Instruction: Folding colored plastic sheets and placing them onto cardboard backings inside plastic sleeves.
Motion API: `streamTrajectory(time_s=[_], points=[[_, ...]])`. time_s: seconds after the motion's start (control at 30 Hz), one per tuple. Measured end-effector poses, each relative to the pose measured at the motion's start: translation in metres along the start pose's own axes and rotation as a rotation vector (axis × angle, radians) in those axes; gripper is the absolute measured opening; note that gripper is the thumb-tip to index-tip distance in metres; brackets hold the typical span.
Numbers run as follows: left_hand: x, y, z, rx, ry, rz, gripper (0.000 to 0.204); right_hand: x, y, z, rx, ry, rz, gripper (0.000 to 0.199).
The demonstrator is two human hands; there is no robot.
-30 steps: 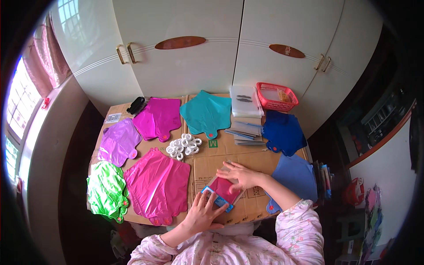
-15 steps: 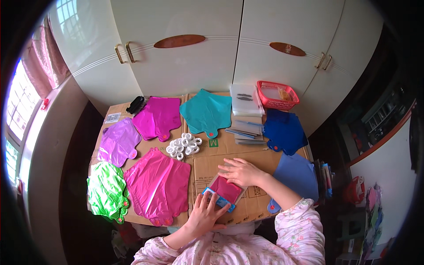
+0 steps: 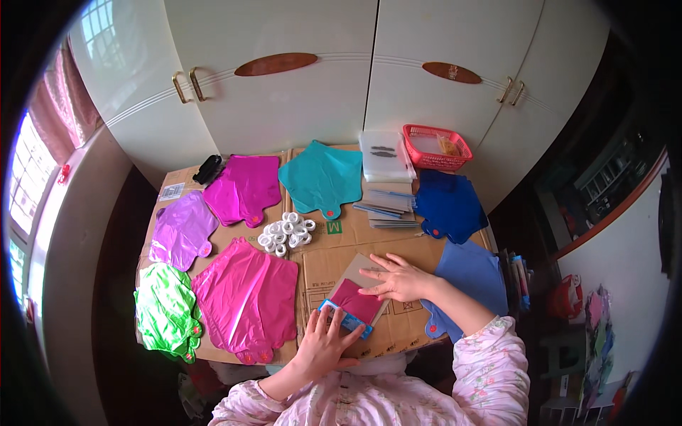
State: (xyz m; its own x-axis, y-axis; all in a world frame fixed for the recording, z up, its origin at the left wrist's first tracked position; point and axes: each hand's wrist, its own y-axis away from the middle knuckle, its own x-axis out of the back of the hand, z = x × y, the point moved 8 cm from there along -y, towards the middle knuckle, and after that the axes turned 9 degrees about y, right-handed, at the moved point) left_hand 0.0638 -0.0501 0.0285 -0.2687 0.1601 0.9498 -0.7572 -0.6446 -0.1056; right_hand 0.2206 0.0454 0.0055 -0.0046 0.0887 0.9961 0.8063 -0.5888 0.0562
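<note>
While the left hand [image 3: 323,353] lies spread on the blue strip [image 3: 349,321] and the right hand [image 3: 401,279] rests wide-fingered on the grey card [image 3: 360,268], uneven pressure could skew the pink sheet [image 3: 359,302] between them, near side of the worktop [image 3: 337,248].

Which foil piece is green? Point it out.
The crumpled green piece, just left of the large pink piece; the others are pink, purple, teal or blue.

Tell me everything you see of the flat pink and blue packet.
The packet lies flat and slanted on the cardboard. A pink, film-like piece covers its middle, with a bright blue strip along the near end and a beige, card-like backing showing at the far end. The left hand rests on the strip; the right hand lies across the far part.
</note>
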Motion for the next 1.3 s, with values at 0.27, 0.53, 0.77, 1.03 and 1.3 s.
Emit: streamTrajectory(time_s=[0.27,0.53,0.77,1.03,1.3], points=[[0.004,0.0,0.003,-0.005,-0.036,-0.015,0.077,0.021,-0.02,-0.013,-0.085,-0.072,0.17,0.039],[0.002,0.002,0.005,0.006,-0.047,0.002,0.076,0.049,-0.094,-0.017,-0.131,-0.028,0.491,0.03],[-0.005,-0.002,0.026,0.118,-0.148,0.032,0.08,0.061,-0.172,-0.018,-0.122,0.288,0.704,0.003],[-0.007,0.002,0.022,0.141,-0.153,0.044,0.08,0.092,-0.135,-0.036,-0.081,0.176,0.739,0.002],[-0.007,0.002,0.023,0.123,-0.051,0.114,0.085,0.045,-0.032,-0.023,-0.247,-0.041,0.374,0.005]])
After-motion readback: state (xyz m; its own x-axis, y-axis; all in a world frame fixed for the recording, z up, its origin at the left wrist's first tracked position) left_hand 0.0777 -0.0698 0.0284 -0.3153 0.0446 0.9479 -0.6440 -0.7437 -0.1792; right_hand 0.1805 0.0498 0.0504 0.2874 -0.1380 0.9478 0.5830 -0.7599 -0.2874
